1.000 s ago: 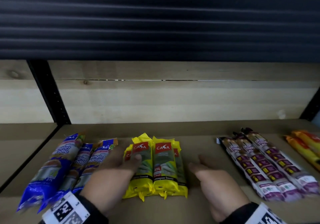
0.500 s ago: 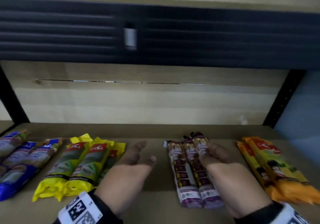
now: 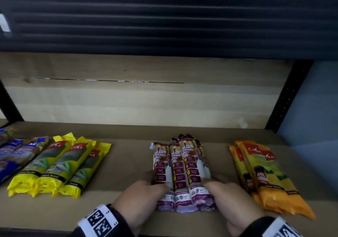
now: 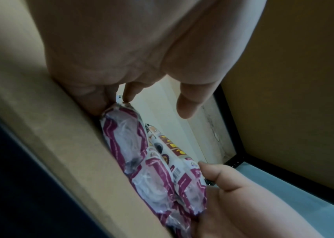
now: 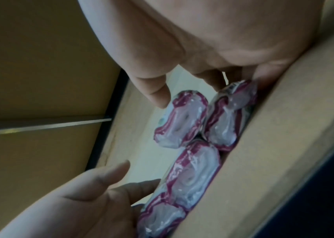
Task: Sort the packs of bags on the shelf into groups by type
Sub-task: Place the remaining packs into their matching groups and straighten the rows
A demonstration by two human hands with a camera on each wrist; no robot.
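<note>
Four groups of packs lie on the wooden shelf [image 3: 128, 167], head view. Far left, cut by the frame edge: blue packs [image 3: 12, 156], print blurred. Just beside them, three yellow packs [image 3: 60, 167] with red "CASA" labels. Bare board separates these from the purple packs [image 3: 180, 172], marked "DRAW STRING BAG", lying side by side at centre with near ends close to the front edge. Another bare strip, then orange packs [image 3: 263, 174], "CASA" and "60L", stacked and overlapping, near the black upright [image 3: 287, 97] at the right end. Behind all groups an open band of board runs to the plank back wall [image 3: 146, 99]. Left hand [image 3: 144, 198] presses the purple group's left flank, thumb on top; right hand [image 3: 230, 198] presses the right flank; both half-curled around the group between them. Each wrist wears a black sleeve and a white coded band [image 3: 98, 220]

Left wrist view: left hand [image 4: 133, 53], fingers [image 4: 92, 99] against the flank of the purple packs [image 4: 133, 145], thumb raised clear; right hand [image 4: 243, 201] at the far flank. Pack ends lie close along the shelf [image 4: 60, 145] front edge

Right wrist view: right hand [image 5: 212, 40], fingers touching the purple packs [image 5: 192, 153]; one pack rides on top of the row. Left hand [image 5: 92, 201] cups the opposite flank. No legible print in either wrist view
</note>
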